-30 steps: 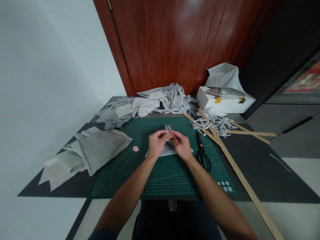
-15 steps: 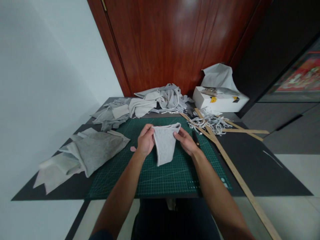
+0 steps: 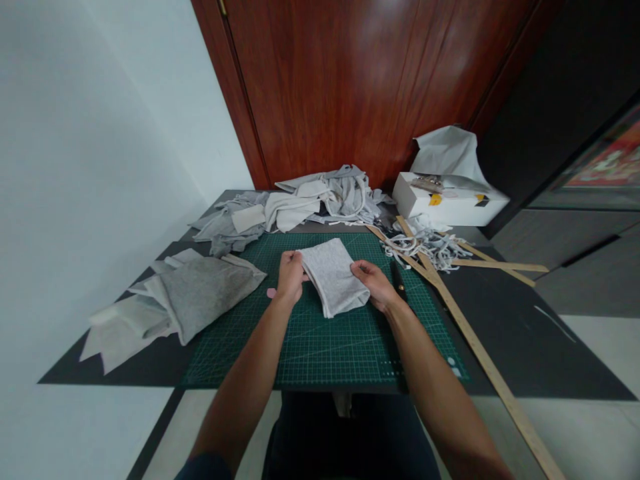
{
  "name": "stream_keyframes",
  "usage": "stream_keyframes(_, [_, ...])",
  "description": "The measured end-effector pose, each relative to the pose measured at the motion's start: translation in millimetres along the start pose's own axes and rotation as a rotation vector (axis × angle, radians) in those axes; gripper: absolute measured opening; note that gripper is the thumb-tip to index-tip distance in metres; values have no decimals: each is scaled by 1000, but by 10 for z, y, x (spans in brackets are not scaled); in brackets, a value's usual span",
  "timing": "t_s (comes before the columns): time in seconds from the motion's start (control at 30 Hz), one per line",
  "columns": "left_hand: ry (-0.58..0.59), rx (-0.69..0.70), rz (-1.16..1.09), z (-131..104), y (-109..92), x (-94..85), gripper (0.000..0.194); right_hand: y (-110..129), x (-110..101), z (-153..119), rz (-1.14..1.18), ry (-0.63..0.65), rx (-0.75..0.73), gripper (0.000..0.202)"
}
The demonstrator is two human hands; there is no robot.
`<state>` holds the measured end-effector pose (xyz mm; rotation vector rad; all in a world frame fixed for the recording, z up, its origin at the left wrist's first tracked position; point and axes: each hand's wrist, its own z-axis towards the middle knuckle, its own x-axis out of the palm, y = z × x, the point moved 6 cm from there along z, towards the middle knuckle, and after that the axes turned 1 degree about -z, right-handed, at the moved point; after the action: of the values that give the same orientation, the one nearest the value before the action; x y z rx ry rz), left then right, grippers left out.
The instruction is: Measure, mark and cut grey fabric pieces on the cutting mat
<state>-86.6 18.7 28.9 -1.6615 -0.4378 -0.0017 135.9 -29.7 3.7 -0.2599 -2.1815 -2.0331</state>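
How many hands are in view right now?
2: the left hand holds the grey cloth by its left corner, the right hand by its right edge; no others show.

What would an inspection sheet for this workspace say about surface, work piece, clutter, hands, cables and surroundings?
Surface: green cutting mat on a dark table.
Work piece: grey fabric piece, held above the mat.
Clutter: fabric pile at the back, fabric stack at left, pale strips and wooden slats at right.
Hands: left hand and right hand grip opposite sides of the piece.
Cables: nothing seen.
Surroundings: reddish-brown door, white wall.
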Motion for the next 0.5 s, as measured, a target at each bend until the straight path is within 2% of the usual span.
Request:
stream_keyframes(0.07, [-29,-51,116,37,120,-23,11,-61,-75,39,-26,-51,22,49])
stream_keyframes(0.17, [-31,-96,154,97,218,-50,8,-97,-164,53,-6,-45,11,46])
stream_keyframes(0.23, [-32,-121,138,128,242,-72,10,-96,-186,49,-40,-6,-39,58])
stream_keyframes(0.33, [-40,-162,108,149,263,-102,12,-139,-155,70,-228,37,-95,73])
stream_keyframes(0.5, [-44,-190,80,174,302,-125,12,-124,-119,145,-628,-140,-293,42])
